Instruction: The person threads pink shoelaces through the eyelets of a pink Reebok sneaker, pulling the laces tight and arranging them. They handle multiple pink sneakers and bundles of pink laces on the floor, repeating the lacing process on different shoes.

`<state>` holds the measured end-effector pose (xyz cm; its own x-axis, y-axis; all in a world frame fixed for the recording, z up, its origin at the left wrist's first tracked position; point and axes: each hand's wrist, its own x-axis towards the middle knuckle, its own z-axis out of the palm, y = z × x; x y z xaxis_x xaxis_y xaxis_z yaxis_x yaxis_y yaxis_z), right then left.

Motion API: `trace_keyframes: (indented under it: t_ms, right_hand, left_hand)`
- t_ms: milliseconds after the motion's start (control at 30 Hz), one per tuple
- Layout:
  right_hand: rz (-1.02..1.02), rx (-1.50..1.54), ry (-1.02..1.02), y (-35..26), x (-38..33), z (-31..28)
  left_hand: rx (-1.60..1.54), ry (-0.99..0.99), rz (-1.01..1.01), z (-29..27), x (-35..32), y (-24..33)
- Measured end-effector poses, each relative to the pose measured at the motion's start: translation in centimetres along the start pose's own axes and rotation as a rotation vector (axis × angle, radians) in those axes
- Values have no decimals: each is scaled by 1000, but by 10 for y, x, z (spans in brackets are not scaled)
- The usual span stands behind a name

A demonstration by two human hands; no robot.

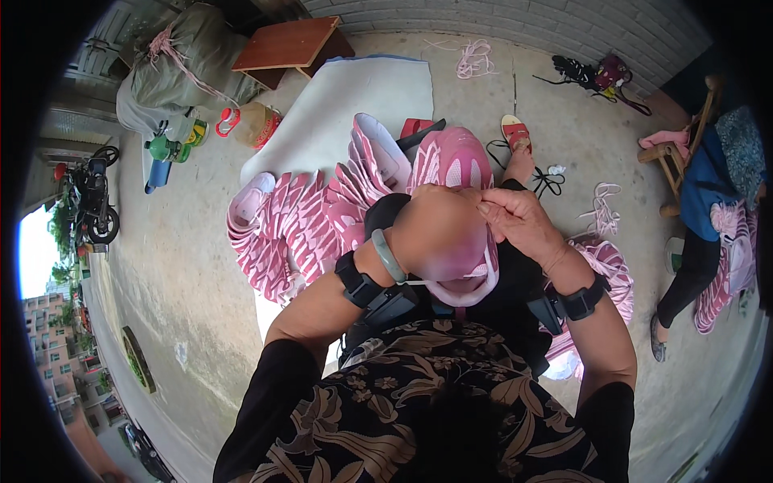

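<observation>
At the centre, the left hand (439,233) is gripping a pink shoe upper (467,278), fingers clamped around it. The right hand (519,221), just at 3 o'clock of it, is pinching the upper's top edge. Stacked pink uppers (306,217) are lying at 9 o'clock on a white sheet (362,97).

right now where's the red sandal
The red sandal lies on the concrete floor, upper centre-right in the head view, just right of the pink shoe upper.
</observation>
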<state>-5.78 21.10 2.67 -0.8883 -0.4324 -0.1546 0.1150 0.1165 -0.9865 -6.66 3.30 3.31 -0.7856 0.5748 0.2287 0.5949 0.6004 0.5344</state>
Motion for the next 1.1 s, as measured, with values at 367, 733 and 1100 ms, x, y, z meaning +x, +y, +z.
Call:
trace_keyframes:
  t_ms: [367, 733, 1100]
  right_hand:
    - [-188, -406, 237, 44, 23, -4]
    - [-311, -761, 212, 38, 20, 2]
    - [-10, -530, -85, 41, 37, -13]
  left_hand:
    - [-528, 215, -445, 28, -26, -44]
    - [-507, 413, -467, 51, -38, -24]
    - [-369, 442, -400, 67, -46, -16]
